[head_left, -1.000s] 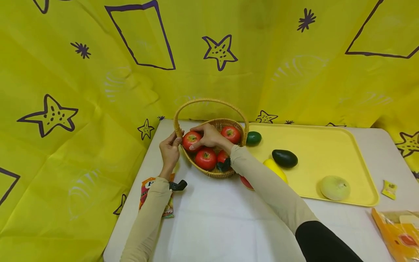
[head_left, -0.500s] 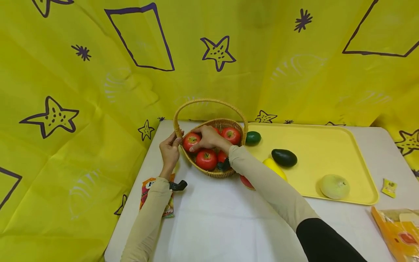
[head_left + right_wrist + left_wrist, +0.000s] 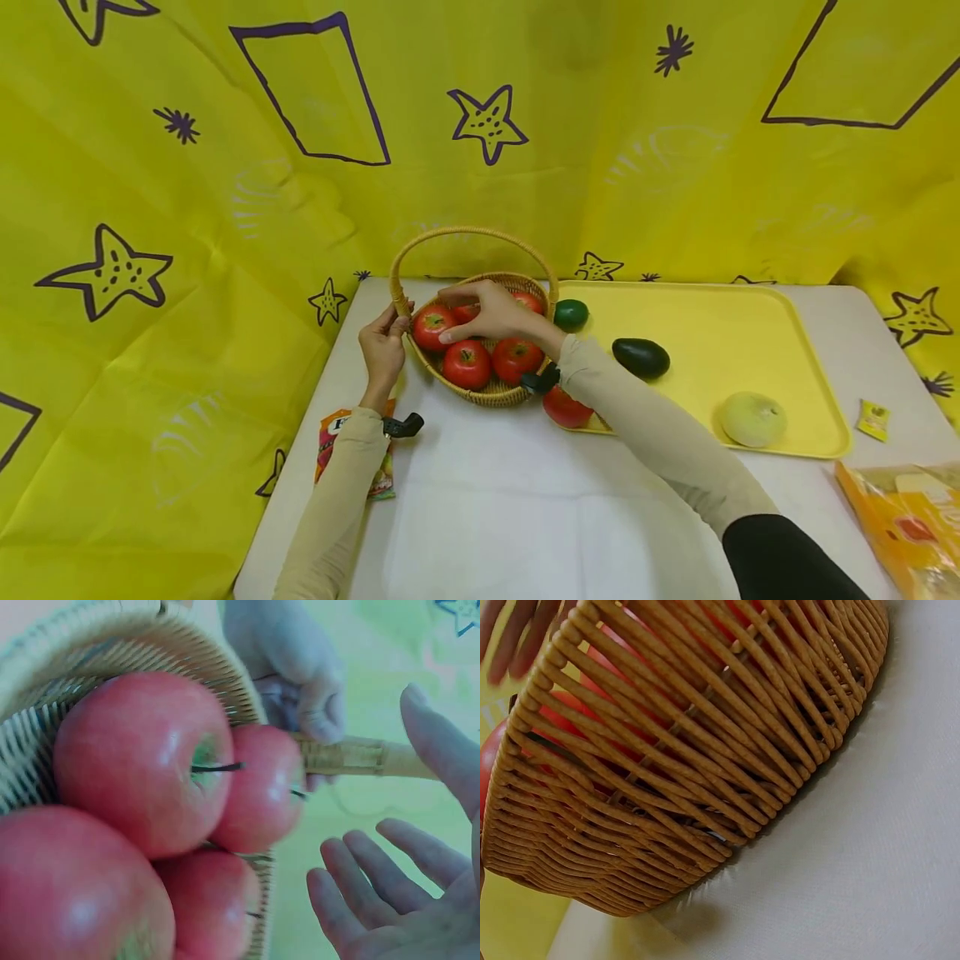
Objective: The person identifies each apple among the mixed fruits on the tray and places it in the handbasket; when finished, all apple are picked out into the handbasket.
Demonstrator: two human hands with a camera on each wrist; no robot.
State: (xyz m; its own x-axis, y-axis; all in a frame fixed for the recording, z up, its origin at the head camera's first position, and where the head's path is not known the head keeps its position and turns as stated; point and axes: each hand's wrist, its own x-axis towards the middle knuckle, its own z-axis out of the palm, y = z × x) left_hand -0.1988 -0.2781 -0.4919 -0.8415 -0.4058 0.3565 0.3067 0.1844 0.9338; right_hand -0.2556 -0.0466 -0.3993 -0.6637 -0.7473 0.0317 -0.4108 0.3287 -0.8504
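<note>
A wicker basket point(image 3: 501, 398) with a tall arched handle point(image 3: 472, 231) holds several red apples point(image 3: 467, 364), their stems showing. My left hand point(image 3: 383, 346) grips the foot of the handle at the basket's left rim; in the right wrist view its fingers wrap that wound base. My right hand point(image 3: 498, 312) is over the basket with fingers spread and thumb apart, holding nothing. In the right wrist view that hand point(image 3: 420, 915) is clear of the apples point(image 3: 142, 765). The left wrist view shows the basket's woven side point(image 3: 682, 772) close up.
A yellow tray point(image 3: 720, 333) at the right bears a dark avocado point(image 3: 641, 357), a small green fruit point(image 3: 572, 315) and a pale round fruit point(image 3: 753, 419). A red fruit point(image 3: 566, 407) is by its near corner. Snack bags point(image 3: 381, 479) and an orange bag point(image 3: 907, 533) lie at the sides.
My right hand has let go of the leftmost apple and drawn back up and to the right, fingers opening. My left hand keeps its grip on the handle. The head view has shifted slightly.
</note>
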